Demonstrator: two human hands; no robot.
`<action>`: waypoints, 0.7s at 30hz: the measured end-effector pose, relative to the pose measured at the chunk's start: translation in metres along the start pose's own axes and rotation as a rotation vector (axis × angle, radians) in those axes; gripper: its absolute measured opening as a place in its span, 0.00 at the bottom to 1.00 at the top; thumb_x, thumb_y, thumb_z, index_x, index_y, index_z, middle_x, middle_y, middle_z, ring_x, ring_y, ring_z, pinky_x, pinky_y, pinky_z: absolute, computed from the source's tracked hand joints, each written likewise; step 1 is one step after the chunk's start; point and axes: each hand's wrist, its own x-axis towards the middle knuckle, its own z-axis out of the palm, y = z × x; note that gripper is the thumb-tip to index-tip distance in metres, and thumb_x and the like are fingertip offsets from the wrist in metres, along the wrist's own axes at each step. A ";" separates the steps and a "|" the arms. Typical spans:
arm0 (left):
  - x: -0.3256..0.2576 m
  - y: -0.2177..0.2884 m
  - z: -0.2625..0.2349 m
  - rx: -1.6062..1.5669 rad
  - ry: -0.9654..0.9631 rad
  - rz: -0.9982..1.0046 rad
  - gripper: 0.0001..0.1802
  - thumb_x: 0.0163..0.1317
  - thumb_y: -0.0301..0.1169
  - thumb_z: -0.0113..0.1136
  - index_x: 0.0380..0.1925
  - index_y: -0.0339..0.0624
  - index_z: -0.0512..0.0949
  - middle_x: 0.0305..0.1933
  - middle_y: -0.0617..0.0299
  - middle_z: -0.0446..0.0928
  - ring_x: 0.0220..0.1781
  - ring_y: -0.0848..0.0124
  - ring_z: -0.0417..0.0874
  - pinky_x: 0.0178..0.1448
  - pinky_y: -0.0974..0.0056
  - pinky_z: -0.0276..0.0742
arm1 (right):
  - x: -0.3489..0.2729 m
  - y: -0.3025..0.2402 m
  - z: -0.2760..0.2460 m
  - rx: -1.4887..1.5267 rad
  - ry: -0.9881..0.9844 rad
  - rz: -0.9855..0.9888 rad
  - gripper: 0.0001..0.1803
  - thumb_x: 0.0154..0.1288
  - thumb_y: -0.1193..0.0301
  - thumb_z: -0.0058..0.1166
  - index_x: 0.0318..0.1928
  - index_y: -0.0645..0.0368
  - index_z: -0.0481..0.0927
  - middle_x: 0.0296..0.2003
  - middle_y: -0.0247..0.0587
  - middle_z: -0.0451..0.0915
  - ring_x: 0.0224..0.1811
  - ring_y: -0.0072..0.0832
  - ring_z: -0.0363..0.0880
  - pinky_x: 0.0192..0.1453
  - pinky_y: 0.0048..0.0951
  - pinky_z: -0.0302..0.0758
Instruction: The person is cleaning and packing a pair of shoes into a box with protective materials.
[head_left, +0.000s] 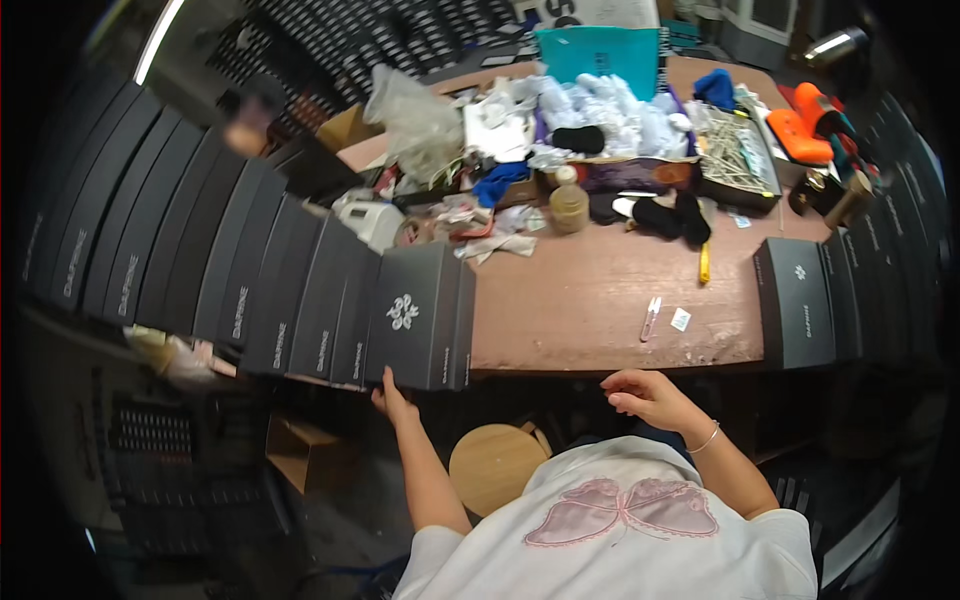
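Note:
My left hand (pixel 393 398) is at the lower front edge of a dark grey shoe box (pixel 402 318) with a pale flower-like emblem, part of a row on the table's left. One finger points up against the box, and some of the other fingers are hidden. Just off the table's front edge hovers my right hand (pixel 648 397), loosely bent, with nothing visible in it. On the tabletop beyond it lie small thread snips (pixel 650 320) with a pale pink handle and a small white packet (pixel 681 319).
More dark boxes (pixel 797 300) line the table's right end. Behind sit crumpled white paper (pixel 610 115), a jar (pixel 569 206), black rolled items (pixel 660 217), a yellow-handled tool (pixel 704 264) and a tray of sticks (pixel 735 150). Below are a round wooden stool (pixel 495 465) and an open carton (pixel 300 452).

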 end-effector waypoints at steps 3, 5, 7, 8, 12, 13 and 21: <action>0.035 0.084 0.009 -0.168 0.019 -0.068 0.18 0.51 0.36 0.73 0.38 0.42 0.78 0.36 0.60 0.80 0.33 0.69 0.80 0.37 0.62 0.77 | 0.047 -0.010 0.017 0.029 -0.124 -0.110 0.16 0.67 0.70 0.56 0.51 0.66 0.77 0.39 0.36 0.81 0.35 0.18 0.77 0.39 0.20 0.76; 0.002 0.014 0.011 -0.152 -0.002 -0.103 0.15 0.51 0.35 0.73 0.33 0.44 0.76 0.32 0.64 0.77 0.32 0.72 0.78 0.36 0.63 0.75 | 0.040 -0.006 0.000 -0.034 -0.136 0.003 0.16 0.67 0.69 0.56 0.51 0.66 0.77 0.39 0.36 0.81 0.35 0.17 0.77 0.38 0.20 0.75; -0.052 -0.051 0.022 -0.183 0.018 -0.124 0.20 0.51 0.34 0.73 0.39 0.45 0.71 0.35 0.64 0.74 0.33 0.72 0.75 0.37 0.61 0.75 | 0.039 -0.010 -0.012 -0.096 -0.152 0.044 0.16 0.67 0.69 0.56 0.51 0.66 0.77 0.38 0.36 0.80 0.34 0.19 0.77 0.37 0.21 0.75; -0.081 -0.065 0.036 -0.167 0.066 -0.104 0.19 0.53 0.35 0.72 0.38 0.45 0.71 0.33 0.65 0.73 0.32 0.73 0.74 0.38 0.62 0.75 | 0.044 -0.009 -0.016 -0.112 -0.172 0.045 0.16 0.67 0.69 0.56 0.51 0.66 0.77 0.38 0.37 0.80 0.34 0.19 0.77 0.37 0.21 0.75; -0.179 -0.105 0.069 -0.065 -0.003 -0.157 0.24 0.55 0.32 0.70 0.44 0.48 0.64 0.40 0.63 0.72 0.37 0.71 0.74 0.40 0.61 0.75 | 0.064 0.005 -0.047 -0.199 -0.157 0.039 0.21 0.67 0.65 0.56 0.54 0.66 0.75 0.39 0.40 0.81 0.35 0.23 0.78 0.39 0.25 0.76; -0.195 -0.116 0.066 -0.019 -0.056 -0.201 0.28 0.55 0.31 0.69 0.46 0.49 0.59 0.44 0.60 0.70 0.41 0.69 0.74 0.42 0.58 0.76 | 0.069 0.014 -0.055 -0.234 -0.130 0.057 0.22 0.67 0.64 0.56 0.55 0.66 0.74 0.39 0.41 0.81 0.36 0.24 0.78 0.40 0.26 0.77; -0.154 -0.120 0.081 1.203 -0.453 0.558 0.34 0.55 0.40 0.69 0.58 0.33 0.69 0.48 0.50 0.74 0.49 0.62 0.75 0.54 0.59 0.72 | 0.134 0.112 -0.086 0.009 0.139 0.436 0.32 0.62 0.53 0.61 0.51 0.70 0.72 0.37 0.42 0.77 0.36 0.28 0.78 0.39 0.29 0.80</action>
